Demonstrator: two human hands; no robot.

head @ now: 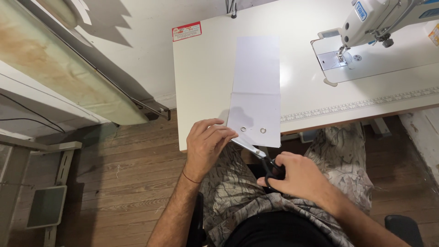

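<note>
bright, even light | soft shadows fall left on wall | mild glare on table [206, 68] | edges perhaps slightly bowed

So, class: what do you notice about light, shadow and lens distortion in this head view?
Head view: bright light washes out the table and paper; the left hand casts a soft shadow on the paper's lower corner; the wide lens bows the table's front edge; the right hand and scissors look sharp.
</note>
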